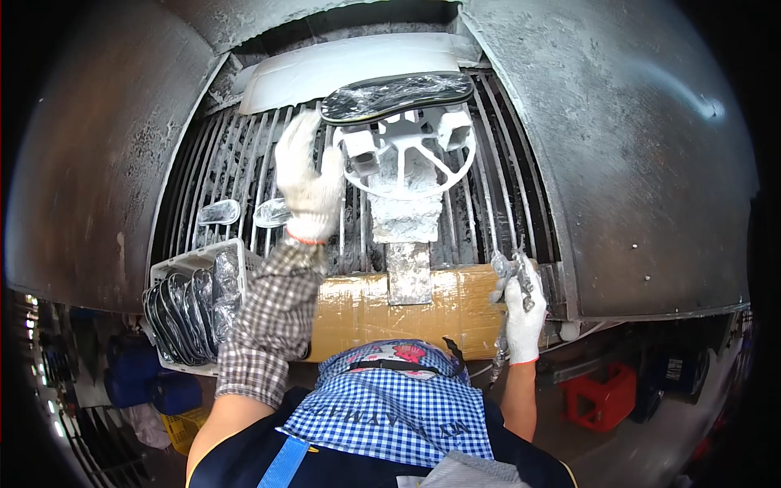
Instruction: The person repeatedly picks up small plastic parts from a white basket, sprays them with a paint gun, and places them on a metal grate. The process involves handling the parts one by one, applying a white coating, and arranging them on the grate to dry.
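A long black shoe sole with a pale, streaky coating [399, 96] rests across a white, crusted wheel-shaped stand [404, 167]. At the sole's left end is my left hand [309, 175], in a white glove. Its fingers stretch upward and its thumb stands apart, with nothing seen in the grip; whether it touches the sole or the stand I cannot tell. Lower right, my gloved right hand [525, 313] is closed round a spray gun [521, 276] coated in dried residue. The gun's nose points toward the bars, and part of its handle is hidden by the fingers.
Two small oval pieces [220, 213] lie on the metal bars [244, 154]. A white crate [195, 259] of film-wrapped black soles stands left, beside my forearm. Brown tape covers the front ledge [350, 313]. Metal walls [643, 163] flank both sides; a red stool [602, 397] is lower right.
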A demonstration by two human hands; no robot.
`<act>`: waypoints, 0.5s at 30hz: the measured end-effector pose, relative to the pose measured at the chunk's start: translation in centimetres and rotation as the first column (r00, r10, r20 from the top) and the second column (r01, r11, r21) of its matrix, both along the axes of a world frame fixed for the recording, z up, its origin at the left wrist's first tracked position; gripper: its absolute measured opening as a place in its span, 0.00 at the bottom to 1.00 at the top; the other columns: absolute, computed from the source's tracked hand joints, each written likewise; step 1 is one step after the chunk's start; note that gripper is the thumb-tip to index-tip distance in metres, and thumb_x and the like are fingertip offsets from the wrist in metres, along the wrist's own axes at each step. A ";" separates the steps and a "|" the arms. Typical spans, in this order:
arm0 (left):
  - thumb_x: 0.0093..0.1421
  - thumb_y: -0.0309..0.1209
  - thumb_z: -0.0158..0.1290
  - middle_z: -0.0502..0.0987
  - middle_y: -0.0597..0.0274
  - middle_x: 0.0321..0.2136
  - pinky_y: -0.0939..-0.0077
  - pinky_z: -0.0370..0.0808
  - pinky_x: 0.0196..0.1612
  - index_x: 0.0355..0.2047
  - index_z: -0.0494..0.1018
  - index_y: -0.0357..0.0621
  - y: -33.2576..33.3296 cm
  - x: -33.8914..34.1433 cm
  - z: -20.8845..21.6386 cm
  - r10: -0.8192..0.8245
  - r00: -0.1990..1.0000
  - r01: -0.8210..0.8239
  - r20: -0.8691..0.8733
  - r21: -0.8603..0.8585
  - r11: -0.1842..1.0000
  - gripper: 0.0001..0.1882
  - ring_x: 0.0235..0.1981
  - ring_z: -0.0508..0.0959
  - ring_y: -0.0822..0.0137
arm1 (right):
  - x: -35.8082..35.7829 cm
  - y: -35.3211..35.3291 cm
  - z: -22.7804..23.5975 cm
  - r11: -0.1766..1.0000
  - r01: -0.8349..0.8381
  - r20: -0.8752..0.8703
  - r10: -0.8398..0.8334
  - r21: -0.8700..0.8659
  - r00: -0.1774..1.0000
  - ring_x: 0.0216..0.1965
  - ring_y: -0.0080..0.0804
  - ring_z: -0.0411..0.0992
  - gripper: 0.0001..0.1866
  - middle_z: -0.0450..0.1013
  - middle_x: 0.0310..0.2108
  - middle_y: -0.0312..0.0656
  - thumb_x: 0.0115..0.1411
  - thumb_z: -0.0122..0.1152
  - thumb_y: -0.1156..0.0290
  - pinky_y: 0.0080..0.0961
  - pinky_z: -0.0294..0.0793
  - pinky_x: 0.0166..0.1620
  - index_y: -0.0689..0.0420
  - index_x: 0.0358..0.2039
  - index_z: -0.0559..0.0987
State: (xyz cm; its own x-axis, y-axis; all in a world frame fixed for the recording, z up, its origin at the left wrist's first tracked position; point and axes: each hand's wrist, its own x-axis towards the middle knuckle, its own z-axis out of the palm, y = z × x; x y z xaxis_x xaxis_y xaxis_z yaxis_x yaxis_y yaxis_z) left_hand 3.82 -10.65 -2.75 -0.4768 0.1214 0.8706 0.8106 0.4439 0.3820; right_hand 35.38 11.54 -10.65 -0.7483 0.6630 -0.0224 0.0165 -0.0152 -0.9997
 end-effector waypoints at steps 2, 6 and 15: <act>0.60 0.18 0.58 0.72 0.48 0.65 0.61 0.69 0.71 0.67 0.69 0.35 -0.3 2.1 -4.0 -0.156 0.880 -0.006 0.449 0.338 0.941 0.32 0.67 0.72 0.55 | -1.3 0.0 2.0 0.998 -0.064 -0.058 0.063 -0.015 0.996 0.36 0.21 0.76 0.27 0.78 0.42 0.40 0.75 0.58 0.70 0.20 0.78 0.43 0.66 0.70 0.68; 0.64 0.23 0.61 0.81 0.53 0.50 0.67 0.82 0.51 0.70 0.64 0.34 -0.1 5.0 -10.1 -0.677 0.285 -0.239 0.678 0.735 0.635 0.35 0.45 0.82 0.66 | -4.2 -0.5 7.0 0.978 -0.199 -0.112 0.205 0.068 0.972 0.37 0.22 0.77 0.29 0.80 0.43 0.40 0.75 0.60 0.65 0.20 0.78 0.43 0.66 0.71 0.68; 0.67 0.28 0.50 0.79 0.55 0.53 0.57 0.80 0.59 0.65 0.69 0.42 4.7 7.0 -11.5 -0.975 -0.063 -0.123 0.213 0.968 0.219 0.25 0.51 0.83 0.59 | -10.2 -4.7 15.4 0.875 -0.470 -0.421 0.472 0.117 0.774 0.63 0.32 0.73 0.35 0.74 0.65 0.51 0.72 0.65 0.66 0.29 0.71 0.65 0.71 0.72 0.65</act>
State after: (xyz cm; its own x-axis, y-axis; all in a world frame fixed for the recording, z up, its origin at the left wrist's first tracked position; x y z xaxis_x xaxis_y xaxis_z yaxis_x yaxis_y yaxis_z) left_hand 10.86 -5.96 -14.21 -0.8471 0.5217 -0.1009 -0.4842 -0.6796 0.5510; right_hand 25.17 6.79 4.73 -0.9005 0.2243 0.3725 -0.4037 -0.1127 -0.9079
